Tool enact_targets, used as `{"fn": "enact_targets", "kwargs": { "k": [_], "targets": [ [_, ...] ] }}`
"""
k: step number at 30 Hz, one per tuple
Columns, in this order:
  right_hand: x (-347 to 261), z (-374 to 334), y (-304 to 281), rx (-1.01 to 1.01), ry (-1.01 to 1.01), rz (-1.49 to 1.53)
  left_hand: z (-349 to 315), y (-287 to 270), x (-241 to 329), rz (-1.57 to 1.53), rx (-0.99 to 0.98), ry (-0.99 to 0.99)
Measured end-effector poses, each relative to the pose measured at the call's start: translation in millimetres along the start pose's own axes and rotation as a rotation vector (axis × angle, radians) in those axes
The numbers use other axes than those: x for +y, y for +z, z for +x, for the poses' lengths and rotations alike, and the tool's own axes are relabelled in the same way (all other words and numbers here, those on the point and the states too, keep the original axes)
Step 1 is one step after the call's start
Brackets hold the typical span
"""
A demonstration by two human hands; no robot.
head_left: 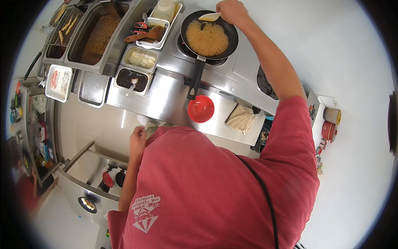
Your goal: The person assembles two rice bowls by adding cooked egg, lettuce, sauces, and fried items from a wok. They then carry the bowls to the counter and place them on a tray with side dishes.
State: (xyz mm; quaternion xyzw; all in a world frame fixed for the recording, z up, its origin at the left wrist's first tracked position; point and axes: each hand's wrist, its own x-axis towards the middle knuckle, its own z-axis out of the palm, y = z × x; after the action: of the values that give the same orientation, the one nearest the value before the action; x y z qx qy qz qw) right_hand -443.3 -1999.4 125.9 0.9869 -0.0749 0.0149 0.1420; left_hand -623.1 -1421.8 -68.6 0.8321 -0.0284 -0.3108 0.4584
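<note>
A black frying pan sits on the stove at the far middle, its handle pointing toward me. Pale noodle-like food in bubbling liquid fills much of its base. My right hand is over the pan's far right rim, closed on a pale spoon whose bowl hangs above the food. Low beside my left hip, near my olive trousers, my left hand is loosely curled, with nothing visible in it. Under the end of the pan handle a red bowl stands on the steel counter.
A fryer with brown liquid is at the far left, beside a wire rack of fried pieces. Containers of pale and dark sauce stand near the stove. A folded beige cloth lies right of the bowl. Another burner is under my right arm.
</note>
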Motion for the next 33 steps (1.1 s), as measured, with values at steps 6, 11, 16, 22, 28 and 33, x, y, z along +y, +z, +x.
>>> {"fn": "enact_targets", "kwargs": {
  "k": [6,11,16,22,28,33],
  "targets": [
    [-42.6,-21.3,-15.5,-0.078,-0.387,0.023,91.3,107.4,119.7,-0.454,-0.542,-0.296],
    [9.5,-23.8,-7.6,-0.065,0.007,0.048,114.7,141.4,155.8,-0.417,-0.514,-0.215],
    [-15.3,-43.7,-6.0,-0.189,-0.048,0.122,129.7,162.9,138.9,-0.118,-0.352,0.219],
    [7.2,-21.0,-2.1,-0.069,0.107,0.072,147.7,174.0,119.0,-0.099,-0.451,0.116],
    [-34.0,-48.3,1.2,0.024,-0.415,0.135,136.8,174.6,126.1,-0.47,-0.4,-0.037],
    [-3.3,-36.5,-6.5,-0.058,-0.079,0.127,126.7,167.9,150.0,-0.55,-0.291,-0.133]
  ]
}}
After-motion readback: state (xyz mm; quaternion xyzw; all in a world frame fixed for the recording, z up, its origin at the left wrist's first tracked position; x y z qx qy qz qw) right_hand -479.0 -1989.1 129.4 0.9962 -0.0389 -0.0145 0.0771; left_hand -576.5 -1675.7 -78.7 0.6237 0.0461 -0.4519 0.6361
